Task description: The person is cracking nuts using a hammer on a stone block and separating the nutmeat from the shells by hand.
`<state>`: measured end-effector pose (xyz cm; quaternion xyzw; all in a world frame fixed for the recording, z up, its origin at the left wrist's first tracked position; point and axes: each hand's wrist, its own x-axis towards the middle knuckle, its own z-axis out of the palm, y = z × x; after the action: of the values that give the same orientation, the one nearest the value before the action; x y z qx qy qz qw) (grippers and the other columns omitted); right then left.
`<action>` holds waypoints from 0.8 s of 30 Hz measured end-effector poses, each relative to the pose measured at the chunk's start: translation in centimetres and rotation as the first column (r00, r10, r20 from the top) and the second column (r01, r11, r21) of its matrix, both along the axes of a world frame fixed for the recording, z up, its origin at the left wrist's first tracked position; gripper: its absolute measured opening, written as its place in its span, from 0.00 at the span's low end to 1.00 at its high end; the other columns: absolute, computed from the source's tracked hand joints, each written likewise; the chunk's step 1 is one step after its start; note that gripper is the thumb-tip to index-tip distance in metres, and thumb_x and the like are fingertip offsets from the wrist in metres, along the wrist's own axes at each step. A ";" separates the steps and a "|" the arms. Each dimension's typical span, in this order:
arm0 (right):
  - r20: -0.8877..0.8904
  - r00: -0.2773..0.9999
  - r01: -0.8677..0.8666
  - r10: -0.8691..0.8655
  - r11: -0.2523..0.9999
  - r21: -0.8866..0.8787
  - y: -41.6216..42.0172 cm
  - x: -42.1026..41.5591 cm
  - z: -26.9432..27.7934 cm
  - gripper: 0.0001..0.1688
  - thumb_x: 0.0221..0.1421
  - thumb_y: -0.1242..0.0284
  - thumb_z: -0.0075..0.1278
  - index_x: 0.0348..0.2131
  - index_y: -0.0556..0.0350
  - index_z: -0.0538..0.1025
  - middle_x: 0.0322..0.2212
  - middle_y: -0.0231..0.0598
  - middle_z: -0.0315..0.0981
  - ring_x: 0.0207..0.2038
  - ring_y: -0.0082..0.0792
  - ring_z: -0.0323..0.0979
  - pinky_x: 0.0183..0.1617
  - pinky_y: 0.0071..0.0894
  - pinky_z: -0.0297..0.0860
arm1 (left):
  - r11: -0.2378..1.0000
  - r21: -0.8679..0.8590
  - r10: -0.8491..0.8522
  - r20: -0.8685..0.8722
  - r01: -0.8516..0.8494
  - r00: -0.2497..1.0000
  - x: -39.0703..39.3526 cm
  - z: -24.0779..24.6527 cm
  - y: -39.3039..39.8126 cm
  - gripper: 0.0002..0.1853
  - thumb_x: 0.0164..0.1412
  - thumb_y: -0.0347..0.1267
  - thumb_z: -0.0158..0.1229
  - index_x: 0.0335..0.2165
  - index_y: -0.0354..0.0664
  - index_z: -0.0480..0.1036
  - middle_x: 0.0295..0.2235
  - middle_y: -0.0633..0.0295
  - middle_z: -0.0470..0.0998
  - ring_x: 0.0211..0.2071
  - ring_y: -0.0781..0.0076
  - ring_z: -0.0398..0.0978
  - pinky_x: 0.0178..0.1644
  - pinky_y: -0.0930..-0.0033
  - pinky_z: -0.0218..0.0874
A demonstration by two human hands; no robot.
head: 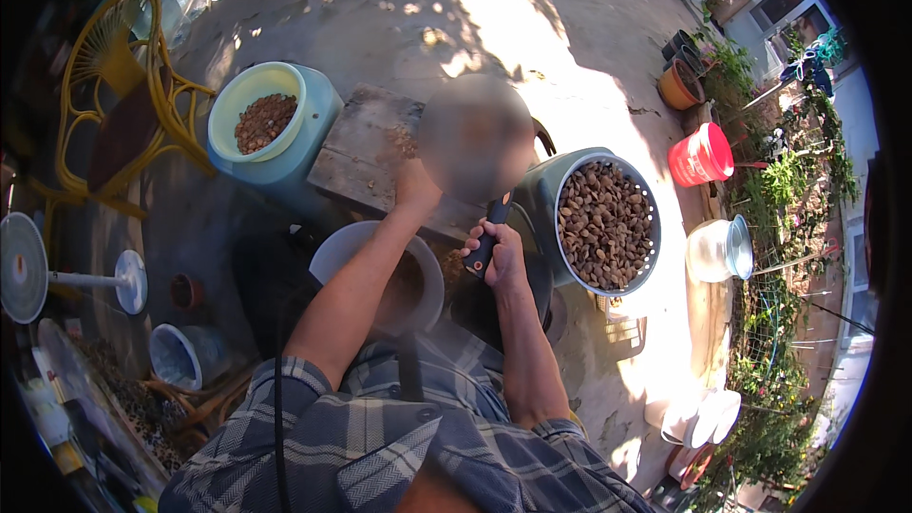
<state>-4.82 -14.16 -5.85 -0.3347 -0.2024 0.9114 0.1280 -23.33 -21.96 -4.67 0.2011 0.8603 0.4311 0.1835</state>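
Observation:
My left hand (415, 187) rests at a worn wooden block (363, 135), its fingers covered by a round blurred patch, so I cannot tell what they hold. In my right hand (504, 253) is the black handle (491, 231) of a tool with orange accents; its head is lost in the blur. Shell fragments (405, 142) lie on the wood beside my left hand. A pale yellow basin (303, 96) holding brown kernels (265, 121) is at the left. To the right, a perforated colander (657, 228) is filled with whole brown pits or nuts (605, 224).
Below my left forearm stands a pale bucket (342, 246). The basin sits on a blue-green stool (320, 96). A yellow rattan chair (121, 78) and white fan (25, 267) are at left. A red bucket (702, 154) and glass jar (712, 249) stand at right.

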 end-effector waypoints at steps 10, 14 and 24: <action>0.296 0.950 -0.056 -0.099 0.880 0.472 -1.1 1.4 2.6 0.11 0.58 0.72 0.49 0.40 0.60 0.69 0.27 0.34 0.68 0.24 0.27 0.69 0.25 0.27 0.69 | 0.996 -0.091 -0.023 -0.420 -0.017 0.907 -1.2 1.7 -6.4 0.12 0.56 0.32 0.58 0.40 0.40 0.75 0.37 0.51 0.76 0.42 0.49 0.72 0.46 0.52 0.64; 0.240 0.913 0.120 -0.331 0.777 0.618 -1.1 4.8 -0.2 0.12 0.55 0.79 0.51 0.41 0.60 0.71 0.28 0.32 0.68 0.25 0.23 0.71 0.26 0.22 0.72 | 0.993 0.002 -0.091 -0.646 0.121 0.758 -3.5 2.5 -3.8 0.20 0.51 0.27 0.63 0.46 0.43 0.73 0.44 0.53 0.73 0.49 0.50 0.67 0.51 0.54 0.61; 0.288 0.856 -0.049 -0.430 0.487 0.872 -1.3 5.8 5.6 0.11 0.54 0.81 0.51 0.40 0.62 0.73 0.30 0.34 0.71 0.27 0.22 0.71 0.30 0.20 0.70 | 0.986 -0.045 -0.154 -0.628 0.162 0.762 -6.2 -1.6 -1.6 0.05 0.51 0.25 0.61 0.29 0.41 0.72 0.32 0.53 0.72 0.39 0.49 0.72 0.41 0.51 0.65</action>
<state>1.02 -15.42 -0.24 -0.4584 -0.6093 0.5584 0.3268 -29.57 -23.57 -6.26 0.4064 0.8493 0.3273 -0.0801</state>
